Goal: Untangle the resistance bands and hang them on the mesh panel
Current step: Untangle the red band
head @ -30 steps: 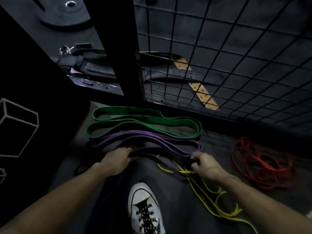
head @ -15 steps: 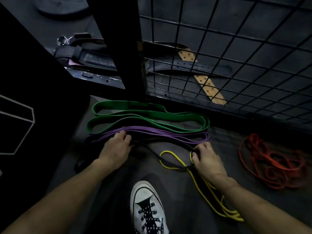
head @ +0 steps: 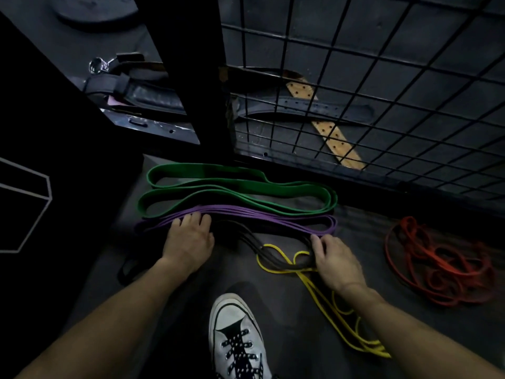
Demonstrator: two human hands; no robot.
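Observation:
On the dark floor lie folded resistance bands: a wide green band (head: 235,187) farthest away, a purple band (head: 273,218) just in front of it, then a black band (head: 251,243) crossed by a thin yellow band (head: 322,294). A red band (head: 437,263) sits in a loose heap at the right. My left hand (head: 188,242) rests palm down with its fingers on the left part of the purple band. My right hand (head: 336,259) lies on the black band's right end, fingers spread. The black mesh panel (head: 369,86) stands behind the bands.
A black upright post (head: 191,77) stands left of the mesh. Behind it lie leather lifting belts (head: 306,110) and a tan perforated strap (head: 336,140). A weight plate (head: 95,9) sits at the top left. My white sneaker (head: 237,337) is at the bottom centre. A black box (head: 41,160) fills the left.
Both hands let go of the black band and moved forward, flattening onto the purple and black bands. The yellow band's loop now lies looser on the floor.

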